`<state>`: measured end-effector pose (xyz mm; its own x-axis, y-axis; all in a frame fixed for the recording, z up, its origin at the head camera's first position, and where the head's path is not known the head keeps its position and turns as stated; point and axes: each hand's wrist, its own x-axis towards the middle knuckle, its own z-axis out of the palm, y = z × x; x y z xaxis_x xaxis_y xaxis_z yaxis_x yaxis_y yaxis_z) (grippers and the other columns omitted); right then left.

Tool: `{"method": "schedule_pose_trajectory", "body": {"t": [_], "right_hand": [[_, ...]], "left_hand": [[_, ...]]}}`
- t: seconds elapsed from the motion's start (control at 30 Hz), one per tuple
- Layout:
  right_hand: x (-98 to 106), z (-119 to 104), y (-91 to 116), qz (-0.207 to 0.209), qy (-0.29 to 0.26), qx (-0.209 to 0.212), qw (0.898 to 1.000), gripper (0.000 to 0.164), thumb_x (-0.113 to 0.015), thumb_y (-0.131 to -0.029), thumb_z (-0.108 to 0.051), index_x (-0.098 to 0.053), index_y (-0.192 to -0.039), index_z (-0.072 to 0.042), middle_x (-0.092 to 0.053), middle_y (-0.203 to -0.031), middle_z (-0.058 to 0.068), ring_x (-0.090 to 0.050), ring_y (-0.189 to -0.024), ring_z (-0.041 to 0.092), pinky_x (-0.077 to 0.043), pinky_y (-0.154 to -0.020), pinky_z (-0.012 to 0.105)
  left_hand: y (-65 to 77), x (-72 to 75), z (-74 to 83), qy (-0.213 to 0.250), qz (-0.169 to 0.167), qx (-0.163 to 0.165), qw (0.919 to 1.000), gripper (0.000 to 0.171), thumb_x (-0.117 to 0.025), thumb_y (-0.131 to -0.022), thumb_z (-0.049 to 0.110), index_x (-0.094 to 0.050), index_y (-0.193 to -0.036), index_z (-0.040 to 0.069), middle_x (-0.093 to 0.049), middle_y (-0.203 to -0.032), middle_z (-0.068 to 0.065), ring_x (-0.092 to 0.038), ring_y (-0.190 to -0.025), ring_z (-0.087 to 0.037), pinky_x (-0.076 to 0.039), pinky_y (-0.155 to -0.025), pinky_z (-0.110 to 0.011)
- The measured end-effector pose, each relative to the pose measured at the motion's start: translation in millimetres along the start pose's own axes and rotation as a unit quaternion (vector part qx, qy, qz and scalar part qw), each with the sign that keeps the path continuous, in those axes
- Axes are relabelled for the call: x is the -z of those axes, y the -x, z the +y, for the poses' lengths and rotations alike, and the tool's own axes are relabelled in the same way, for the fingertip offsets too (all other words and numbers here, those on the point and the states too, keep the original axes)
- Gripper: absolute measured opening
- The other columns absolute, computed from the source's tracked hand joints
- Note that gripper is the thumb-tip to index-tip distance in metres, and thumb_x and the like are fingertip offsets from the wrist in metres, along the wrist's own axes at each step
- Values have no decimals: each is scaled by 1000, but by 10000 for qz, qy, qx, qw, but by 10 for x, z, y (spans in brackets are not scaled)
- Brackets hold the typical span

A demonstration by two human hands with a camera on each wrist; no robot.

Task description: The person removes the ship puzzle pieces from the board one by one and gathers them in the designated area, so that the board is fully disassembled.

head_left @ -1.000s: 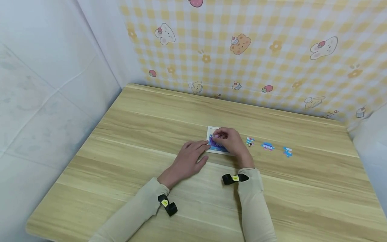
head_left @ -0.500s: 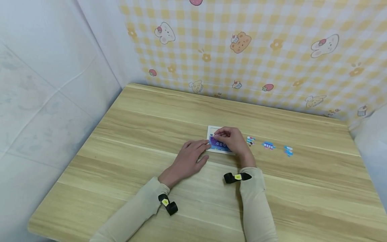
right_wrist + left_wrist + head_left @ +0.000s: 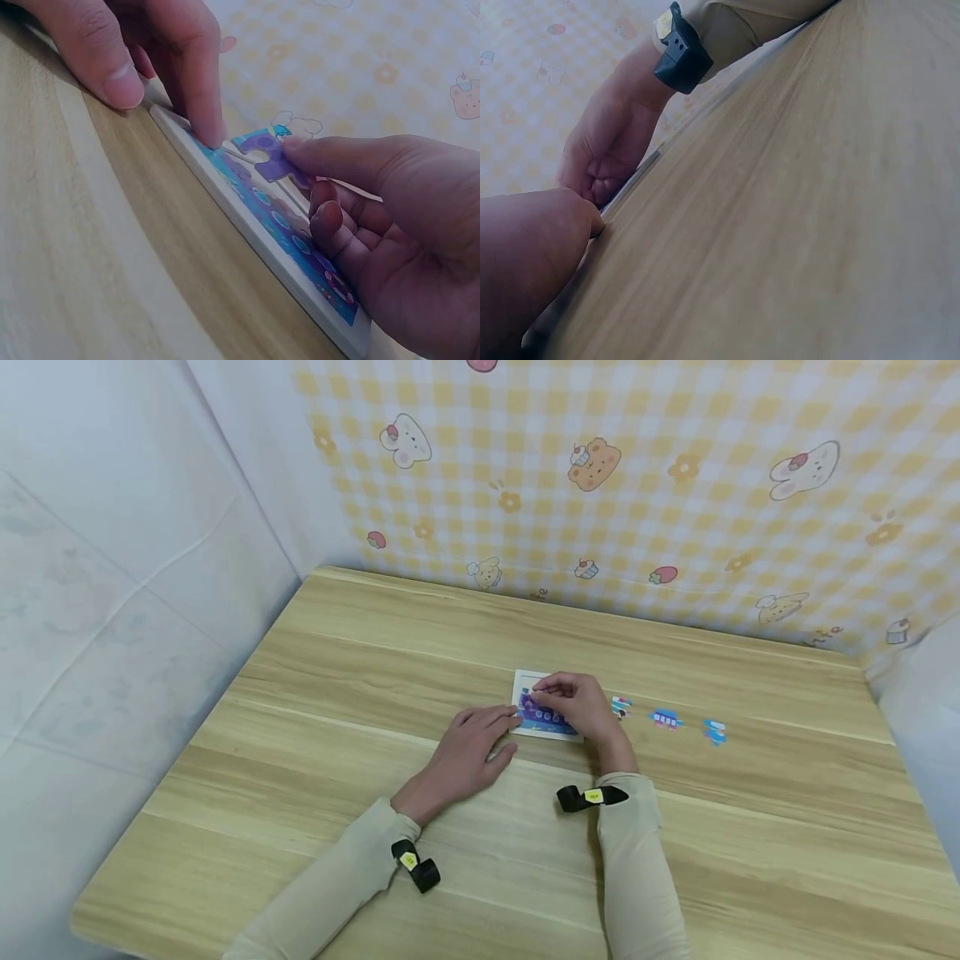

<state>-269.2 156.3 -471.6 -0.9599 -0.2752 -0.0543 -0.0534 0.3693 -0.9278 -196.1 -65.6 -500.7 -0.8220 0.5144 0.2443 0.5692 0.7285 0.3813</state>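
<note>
My right hand point(image 3: 581, 706) pinches a purple-and-blue jigsaw piece point(image 3: 281, 167) between thumb and fingers. In the right wrist view the piece is tilted just over a white-framed puzzle board point(image 3: 229, 210), near its upper left part. Blue and purple pieces fill the lower part of the board, which shows pale above them. My left hand point(image 3: 468, 752) lies palm down on the table, fingers extended, with its fingertips at the board's left edge. The left wrist view shows this hand point(image 3: 532, 255) close up, and the piece is hidden there.
To the right of the board lie a striped jigsaw piece point(image 3: 621, 707), a blue-purple piece with windows point(image 3: 665, 719) and a blue-white piece point(image 3: 716, 732). The wooden table point(image 3: 360, 660) meets a yellow checked curtain point(image 3: 637, 527) behind and a white wall on the left.
My right hand has shifted slightly right, uncovering more of the printed board, and still holds the jigsaw piece. The left hand has stayed in place.
</note>
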Motion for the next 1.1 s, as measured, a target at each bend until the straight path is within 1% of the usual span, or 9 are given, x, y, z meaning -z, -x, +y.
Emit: {"method": "schedule_pose_trajectory", "body": {"t": [0.13,0.27,0.4,0.5,0.6,0.7,0.83,0.97,1.1], "right_hand": [[18,-5,30,50,-118,1,9999,24,-75,-97,-18,-75,-111,2,-74,-99,15,-63,-83,18,-50,-74,22],[128,25,138,155,-166,-75,9997,24,-76,-97,-22,-75,-109,-1,-74,-99,13,-65,-85,18,-54,-75,23],[345,39,334,324,163,-157,9992,25,-76,-97,-27,-75,-107,-4,-74,-97,13,-64,-82,20,-54,-70,24],[541,118,510,449,606,-188,9970,26,-75,-97,-30,-76,-107,-5,-75,-97,11,-63,-81,21,-51,-67,25],[721,232,700,449,890,-326,9945,26,-75,-97,-27,-76,-107,-3,-75,-98,11,-65,-83,18,-53,-70,25],[822,325,812,432,935,-466,9936,24,-74,-98,-23,-76,-108,-1,-76,-99,12,-65,-82,16,-55,-69,25],[865,360,853,498,1076,-484,9918,22,-74,-98,-23,-77,-108,-3,-77,-98,10,-64,-78,14,-55,-66,24],[863,352,833,521,1302,-497,9889,20,-73,-99,-21,-77,-107,-3,-76,-95,9,-61,-75,15,-52,-63,23],[870,354,826,537,1484,-531,9860,20,-73,-99,-18,-78,-107,-1,-76,-100,12,-60,-77,16,-51,-63,23]], "left_hand": [[0,9,7,-9,-59,30,10000,44,-54,-107,32,-58,-147,12,-52,-155,-4,-47,-143,-21,-32,-118,-43],[1,-1,30,81,-16,8,10000,44,-56,-107,32,-60,-145,12,-53,-154,-4,-48,-142,-21,-33,-117,-44],[18,-1,37,117,11,54,9999,44,-56,-106,32,-60,-145,12,-54,-154,-4,-47,-143,-21,-33,-117,-44],[32,2,37,99,-58,122,9999,44,-55,-107,32,-59,-146,13,-53,-155,-3,-46,-144,-21,-32,-118,-44],[33,-3,40,127,-91,107,9998,44,-55,-107,32,-59,-147,13,-52,-155,-4,-45,-144,-22,-32,-118,-45],[27,20,22,132,-43,77,9999,44,-57,-106,31,-60,-145,12,-53,-154,-5,-46,-143,-23,-33,-118,-46],[18,50,21,209,24,71,9998,44,-58,-105,30,-60,-145,10,-54,-153,-6,-47,-143,-24,-34,-117,-47],[17,47,36,300,-43,76,9995,45,-57,-106,30,-59,-145,10,-54,-154,-7,-47,-143,-24,-33,-118,-47],[10,27,45,271,-60,82,9996,45,-57,-106,30,-59,-146,11,-53,-154,-6,-46,-144,-24,-33,-118,-47]]}}
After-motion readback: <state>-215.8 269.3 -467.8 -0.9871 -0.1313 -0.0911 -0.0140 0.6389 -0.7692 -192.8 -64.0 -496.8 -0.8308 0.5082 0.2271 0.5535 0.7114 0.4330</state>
